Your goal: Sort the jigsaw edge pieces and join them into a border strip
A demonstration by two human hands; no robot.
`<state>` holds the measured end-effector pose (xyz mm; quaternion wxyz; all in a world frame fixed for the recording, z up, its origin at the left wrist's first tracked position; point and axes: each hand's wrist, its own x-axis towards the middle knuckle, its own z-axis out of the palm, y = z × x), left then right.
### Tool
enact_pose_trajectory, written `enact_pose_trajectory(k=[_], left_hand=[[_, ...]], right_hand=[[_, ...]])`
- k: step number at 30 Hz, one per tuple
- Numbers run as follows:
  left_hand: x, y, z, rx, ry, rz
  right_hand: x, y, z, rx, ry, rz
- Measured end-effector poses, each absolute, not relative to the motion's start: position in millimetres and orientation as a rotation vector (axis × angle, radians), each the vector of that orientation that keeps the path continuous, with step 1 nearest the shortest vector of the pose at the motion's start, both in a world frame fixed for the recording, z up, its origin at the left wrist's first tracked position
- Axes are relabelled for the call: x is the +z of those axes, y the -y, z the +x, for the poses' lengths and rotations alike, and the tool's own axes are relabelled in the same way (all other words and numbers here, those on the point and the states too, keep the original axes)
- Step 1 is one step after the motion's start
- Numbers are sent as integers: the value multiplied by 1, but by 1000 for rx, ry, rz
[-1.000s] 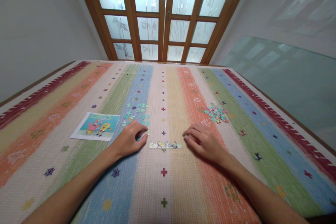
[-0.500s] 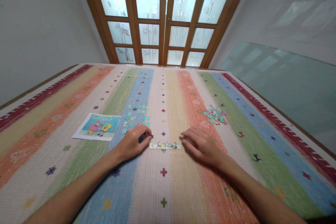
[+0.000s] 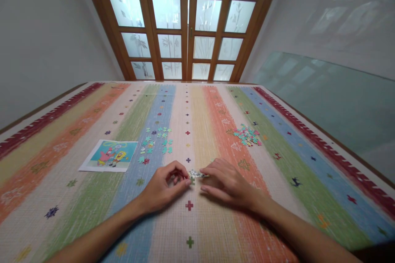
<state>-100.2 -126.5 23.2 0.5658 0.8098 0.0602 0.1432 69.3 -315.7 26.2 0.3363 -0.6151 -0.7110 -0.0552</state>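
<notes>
A short strip of joined jigsaw pieces (image 3: pixel 196 174) lies on the striped cloth between my hands. My left hand (image 3: pixel 165 185) is closed at the strip's left end, with thumb and index finger nearly together in a pinch; that end is hidden by the fingertips. Over the strip's right end rests my right hand (image 3: pixel 230 183), its fingers stretched out and its thumb apart below them. Loose jigsaw pieces (image 3: pixel 156 141) are spread out beyond my left hand. Farther right is a heaped pile of jigsaw pieces (image 3: pixel 247 135).
To the left lies a printed cartoon picture (image 3: pixel 111 156) on white paper. The striped tablecloth (image 3: pixel 191 222) covers the table. Behind the table's far edge stands a wooden door with frosted panes (image 3: pixel 202 20). A glass panel (image 3: pixel 324 98) leans along the right wall.
Both hands have come closer together. My left hand has moved right and down to the strip's left end, and my right hand has moved left over its right end. The view has shifted slightly.
</notes>
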Motion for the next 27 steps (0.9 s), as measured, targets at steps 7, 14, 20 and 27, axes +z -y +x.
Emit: enact_pose_trajectory(k=[7,14,20,27], left_hand=[[19,143,-103,318,-98,1923],[20,142,-102,317,-97,1924],[18,143,-103,274,-93,1930],[18,121,-103,520,38,2262]], right_hand=[[24,316,61,-182,1885,-1499],[24,315,61,-202,1863,-1471],[22,314,60,-235,1900,-1436],[23,317,76,-228,1850,-1556]])
